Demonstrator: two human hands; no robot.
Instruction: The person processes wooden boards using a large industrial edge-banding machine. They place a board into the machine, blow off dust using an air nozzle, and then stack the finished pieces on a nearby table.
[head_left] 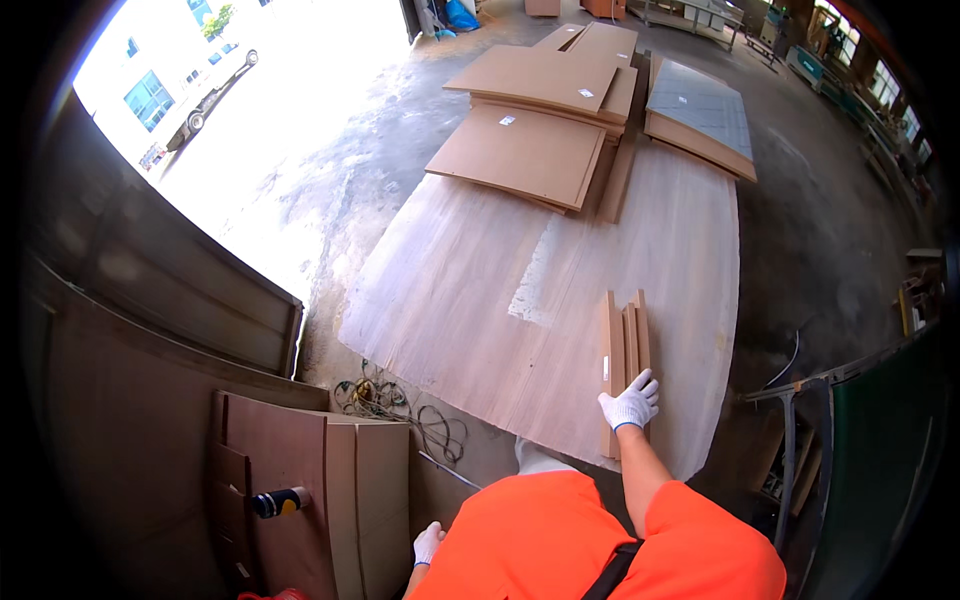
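Observation:
My right hand (632,402), in a white knitted glove, reaches forward and grips a small bundle of narrow brown board strips (614,350) near its closer end. The thumb lies on the left side and the fingers curl over toward the right. The strips lie lengthwise on a large wood-grain panel (450,290), side by side with uneven ends; a small white label marks the left one. Low beside my body hangs my left hand (428,543), also gloved and away from the panel. Its fingers are partly hidden, so their closing does not show.
Stacked brown boards (520,150) and a grey-topped stack (700,105) occupy the panel's far end. Tangled cords (385,400) lie on the floor at left. A spray can (281,502) rests on boxy panels beside me. A green-sided frame (870,460) stands at right.

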